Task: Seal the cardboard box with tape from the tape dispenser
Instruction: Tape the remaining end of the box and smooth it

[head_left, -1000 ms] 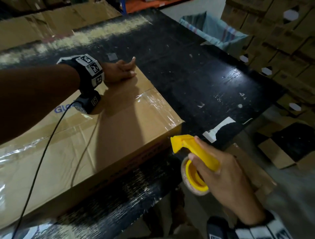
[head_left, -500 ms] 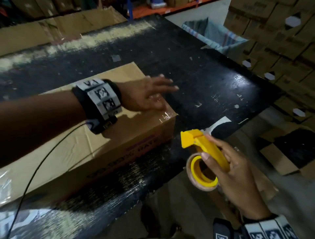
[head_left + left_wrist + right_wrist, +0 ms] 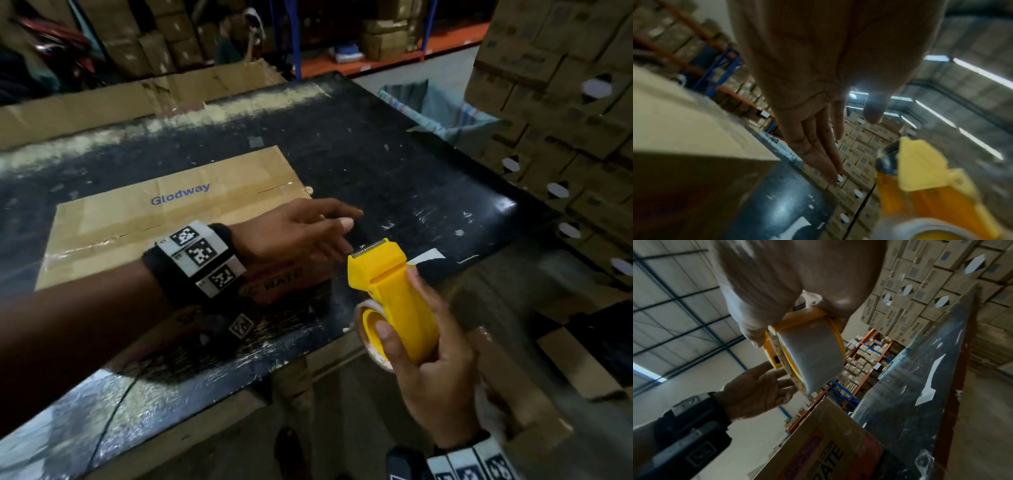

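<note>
Cardboard box (image 3: 164,219), flat and brown with blue lettering on top, lies on the black table (image 3: 394,178) near its front edge; clear glossy tape runs along its top seam and near end. The table surface is scuffed, with pale worn patches and a scrap of white tape (image 3: 426,256) stuck near the right front edge. Flattened cardboard sheets (image 3: 137,99) lean beyond the far edge, and stacked cartons (image 3: 561,113) rise at the right.

Left hand (image 3: 294,233) extends above the box's near right corner, palm down, fingers (image 3: 824,155) straight and close together, thumb apart; it holds nothing, and its fingertips reach toward the toothed front edge of the tape dispenser (image 3: 390,291). Whether they touch the dispenser cannot be told. A black wrist strap (image 3: 198,257) with 3 square coded markers sits on this wrist.

Right hand (image 3: 435,373) grips the yellow plastic dispenser off the table's front edge, thumb pressed on the hub and fingers wrapped round the body. The roll of clear tape (image 3: 809,356) sits on the yellow hub, its loose end hanging at the front.
</note>
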The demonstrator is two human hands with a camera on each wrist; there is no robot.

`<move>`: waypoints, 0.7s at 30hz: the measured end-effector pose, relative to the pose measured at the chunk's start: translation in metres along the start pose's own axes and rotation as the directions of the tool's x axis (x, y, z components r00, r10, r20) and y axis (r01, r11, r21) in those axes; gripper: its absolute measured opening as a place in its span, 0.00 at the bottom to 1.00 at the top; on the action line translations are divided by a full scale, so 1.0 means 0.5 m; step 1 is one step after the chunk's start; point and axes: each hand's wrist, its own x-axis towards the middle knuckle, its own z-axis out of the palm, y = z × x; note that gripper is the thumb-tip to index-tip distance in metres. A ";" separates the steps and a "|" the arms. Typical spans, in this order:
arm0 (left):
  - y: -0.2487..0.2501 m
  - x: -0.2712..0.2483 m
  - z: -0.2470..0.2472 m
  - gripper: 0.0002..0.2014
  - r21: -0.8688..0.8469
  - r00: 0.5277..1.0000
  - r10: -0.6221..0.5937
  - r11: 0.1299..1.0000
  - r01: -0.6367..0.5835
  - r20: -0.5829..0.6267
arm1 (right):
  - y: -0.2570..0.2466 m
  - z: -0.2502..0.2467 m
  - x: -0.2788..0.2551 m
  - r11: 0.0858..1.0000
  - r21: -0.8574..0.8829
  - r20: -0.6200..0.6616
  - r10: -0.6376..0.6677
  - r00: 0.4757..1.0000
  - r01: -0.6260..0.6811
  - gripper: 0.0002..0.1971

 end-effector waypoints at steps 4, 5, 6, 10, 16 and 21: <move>0.013 -0.057 0.050 0.17 -0.166 0.999 -0.014 0.986 0.005 -0.053 | -0.019 -0.012 -0.015 0.995 -0.014 0.015 -0.097 0.995 0.097 0.32; 0.015 -0.068 0.055 0.17 -0.194 0.997 -0.011 0.981 -0.003 -0.072 | -0.024 -0.014 -0.020 0.993 -0.018 0.017 -0.114 0.993 0.114 0.32; 0.016 -0.079 0.059 0.18 -0.215 0.995 -0.009 0.977 -0.012 -0.095 | -0.029 -0.015 -0.024 0.991 -0.027 0.018 -0.129 0.991 0.129 0.32; 0.008 -0.122 0.054 0.15 -0.171 0.987 -0.006 0.985 -0.021 -0.159 | -0.052 -0.010 -0.040 0.972 -0.071 0.064 -0.219 0.974 0.223 0.34; -0.007 -0.178 0.022 0.14 -0.110 0.972 -0.036 0.994 0.011 -0.233 | -0.103 0.018 -0.048 0.960 -0.088 0.144 -0.253 0.957 0.267 0.35; -0.023 -0.227 -0.030 0.15 -0.013 0.949 -0.008 1.000 0.004 -0.315 | -0.153 0.077 -0.048 0.956 -0.139 0.239 -0.220 0.946 0.257 0.36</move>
